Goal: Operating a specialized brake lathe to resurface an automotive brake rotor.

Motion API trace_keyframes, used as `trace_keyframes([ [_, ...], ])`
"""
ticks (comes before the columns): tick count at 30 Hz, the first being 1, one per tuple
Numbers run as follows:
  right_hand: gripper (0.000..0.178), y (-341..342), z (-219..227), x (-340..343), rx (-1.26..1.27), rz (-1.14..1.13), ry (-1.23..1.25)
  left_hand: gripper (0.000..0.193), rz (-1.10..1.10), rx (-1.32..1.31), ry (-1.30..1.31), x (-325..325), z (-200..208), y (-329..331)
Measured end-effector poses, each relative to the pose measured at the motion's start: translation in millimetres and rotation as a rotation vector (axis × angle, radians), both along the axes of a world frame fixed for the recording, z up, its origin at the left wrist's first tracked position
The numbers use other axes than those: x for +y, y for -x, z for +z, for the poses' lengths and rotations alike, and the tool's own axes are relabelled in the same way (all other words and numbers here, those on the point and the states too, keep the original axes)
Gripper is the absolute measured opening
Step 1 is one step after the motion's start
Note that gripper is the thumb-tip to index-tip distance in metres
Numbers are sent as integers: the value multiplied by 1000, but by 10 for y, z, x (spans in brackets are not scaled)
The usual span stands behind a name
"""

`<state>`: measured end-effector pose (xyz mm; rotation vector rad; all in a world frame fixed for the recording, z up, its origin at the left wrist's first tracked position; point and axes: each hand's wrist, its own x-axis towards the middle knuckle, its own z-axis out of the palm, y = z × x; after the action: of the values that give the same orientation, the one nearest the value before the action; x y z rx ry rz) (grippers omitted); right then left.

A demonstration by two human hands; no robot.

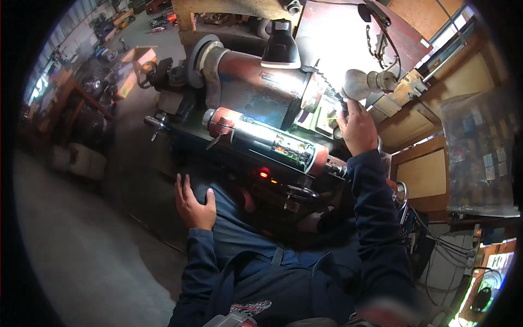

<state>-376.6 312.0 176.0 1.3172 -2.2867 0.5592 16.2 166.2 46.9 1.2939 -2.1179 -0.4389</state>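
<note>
My left hand (195,205) lies with its fingers spread against my blue-trousered thigh and holds nothing. My right hand (359,129) reaches across the right end of a bench machine (256,90) with a worn, rust-and-blue cylindrical housing. Its fingers are bent around a small dark part, which glare and the fingers hide too much to name. Just beyond that hand is a pale rounded knob-like fitting (357,84). In front of the housing runs a shiny cylinder (253,136) between two reddish collars, left of my right wrist. A black lamp head (280,46) hangs over the machine.
A red light (264,174) glows below the cylinder, above my lap. Chrome handles (155,124) stick out at the machine's left. A clear plastic sheet (479,158) hangs at the right, above cables (449,245). A wooden crate (136,68) stands on the floor, far left.
</note>
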Motion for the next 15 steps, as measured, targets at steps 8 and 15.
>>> trace_keyframes([
  [8,29,-125,-86,-10,-48,80,0,67,0,9,14,-12,7,-12],
  [15,33,-143,-211,-14,30,6,31,67,-2,33,23,-15,-16,-37],
])
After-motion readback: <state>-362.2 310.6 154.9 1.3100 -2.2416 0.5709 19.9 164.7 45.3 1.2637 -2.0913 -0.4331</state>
